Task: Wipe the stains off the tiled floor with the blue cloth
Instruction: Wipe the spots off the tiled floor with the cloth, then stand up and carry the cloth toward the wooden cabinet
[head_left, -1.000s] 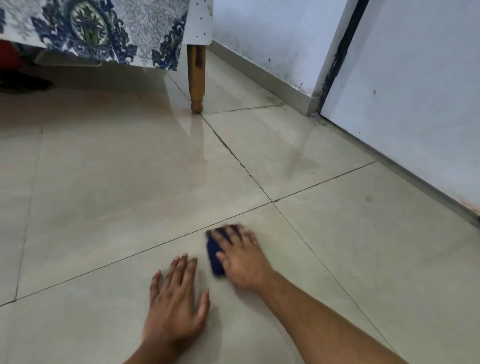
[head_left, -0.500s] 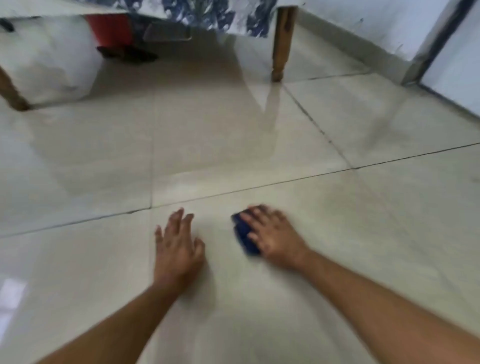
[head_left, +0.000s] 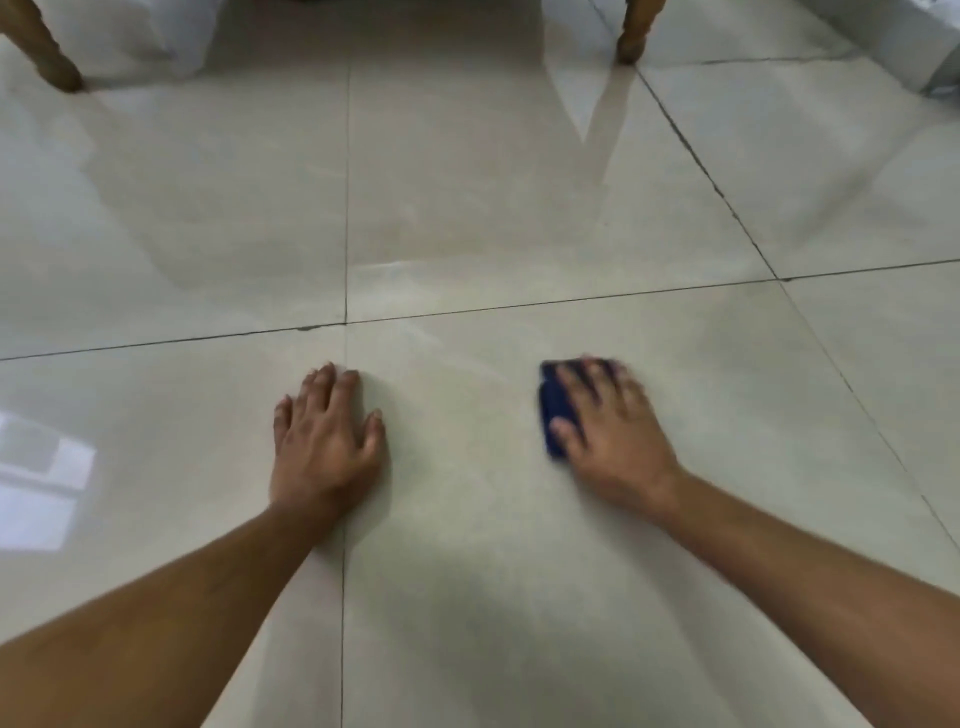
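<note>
A small folded blue cloth (head_left: 555, 410) lies flat on the glossy beige tiled floor (head_left: 467, 234). My right hand (head_left: 610, 431) presses down on it, fingers spread over its top, so only the cloth's left edge shows. My left hand (head_left: 324, 441) rests flat on the floor about a hand's width to the left, palm down, fingers together, holding nothing. A faint whitish smear (head_left: 400, 267) marks the tile beyond the hands, near a grout line. The right hand is blurred by motion.
Two wooden table legs stand at the far edge, one at the left (head_left: 44, 52) and one at the right (head_left: 631, 36). A white bag or sheet (head_left: 145, 36) lies between them. A wall base (head_left: 914, 52) runs along the top right.
The view has swung left and down. My hands now lie farther apart, with the right hand and cloth slid to the right of the left hand.
</note>
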